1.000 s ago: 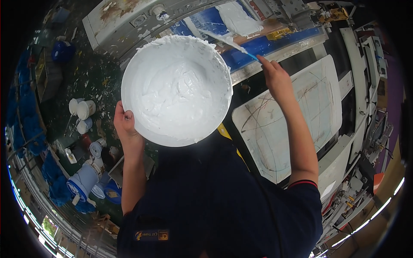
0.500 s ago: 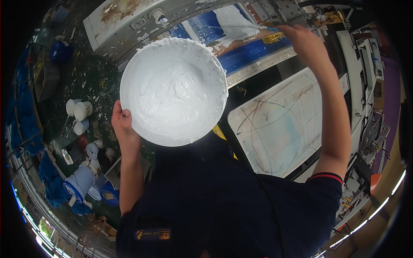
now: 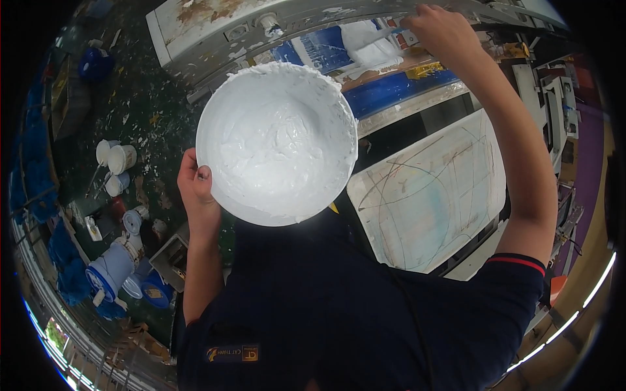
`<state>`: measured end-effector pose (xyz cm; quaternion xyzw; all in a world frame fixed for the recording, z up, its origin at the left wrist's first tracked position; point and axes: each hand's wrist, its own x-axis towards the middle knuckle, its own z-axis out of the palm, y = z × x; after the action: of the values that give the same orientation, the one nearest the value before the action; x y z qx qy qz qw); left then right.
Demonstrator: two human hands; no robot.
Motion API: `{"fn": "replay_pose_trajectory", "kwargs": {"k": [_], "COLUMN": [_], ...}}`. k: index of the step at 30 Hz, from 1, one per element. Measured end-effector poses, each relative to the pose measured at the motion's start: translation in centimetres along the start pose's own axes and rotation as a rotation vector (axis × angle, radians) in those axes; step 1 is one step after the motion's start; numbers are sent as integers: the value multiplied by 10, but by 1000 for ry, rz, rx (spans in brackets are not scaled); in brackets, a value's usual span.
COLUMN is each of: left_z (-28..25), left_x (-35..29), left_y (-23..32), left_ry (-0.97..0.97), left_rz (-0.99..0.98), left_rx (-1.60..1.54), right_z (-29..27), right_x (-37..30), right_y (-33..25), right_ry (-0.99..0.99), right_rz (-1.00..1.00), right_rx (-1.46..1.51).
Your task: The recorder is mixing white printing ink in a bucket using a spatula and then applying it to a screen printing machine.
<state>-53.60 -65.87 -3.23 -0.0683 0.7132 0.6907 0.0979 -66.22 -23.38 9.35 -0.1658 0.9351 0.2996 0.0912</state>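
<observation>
My left hand (image 3: 199, 179) grips the left rim of a white tub (image 3: 207, 190), its thumb over the edge. Thick, glossy white paste (image 3: 274, 143) fills much of the tub and crusts its far rim. Out at the upper right, my right hand (image 3: 447, 34) is closed around a thin blue-handled spatula (image 3: 395, 31), mostly hidden behind the fingers. The spatula is over a blue-and-white screen-like panel (image 3: 326, 47), where a thick heap of white paste (image 3: 372, 44) lies at the right part.
Below the panel is a flat pale board (image 3: 433, 192) marked with curved lines. A paint-spattered grey machine casing (image 3: 215, 39) stands beyond the tub. On the dark green floor at left are small white pots (image 3: 121, 159) and a blue-lidded bucket (image 3: 112, 270).
My right hand has moved up and away with the spatula, toward the panel's far edge. The tub and my left hand have shifted slightly right in view.
</observation>
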Motion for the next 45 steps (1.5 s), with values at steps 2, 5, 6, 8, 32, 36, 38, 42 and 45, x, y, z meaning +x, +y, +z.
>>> {"fn": "replay_pose_trajectory", "kwargs": {"k": [2,5,6,8,32,36,38,42,45], "left_z": [-1,-1,-3,-4,-2,0,5,-1,-1], "left_x": [1,3,4,7,5,3,0,-4,-6], "left_y": [0,-2,-6,-8,0,1,5,7,12], "left_ry": [-7,-6,-8,-24,-22,-20,-46,-78,-102], "left_rz": [-23,6,23,39,-27,18,12,28,34], "left_rx": [33,-65,-62,-52,-60,-51,-20,0,3], "right_z": [-15,-13,-3,-4,224,207,193,128,67], "right_x": [-13,-17,-17,-12,-84,-131,-158,-212,-243], "right_y": [-11,1,7,9,-146,-142,-126,-92,-75], "right_ry": [104,32,105,12,99,82,107,120,257], "right_rz": [112,64,27,20,1046,1073,1071,1030,876], "right_rx": [37,36,-47,-65,2224,1843,1740,1702,1599]}}
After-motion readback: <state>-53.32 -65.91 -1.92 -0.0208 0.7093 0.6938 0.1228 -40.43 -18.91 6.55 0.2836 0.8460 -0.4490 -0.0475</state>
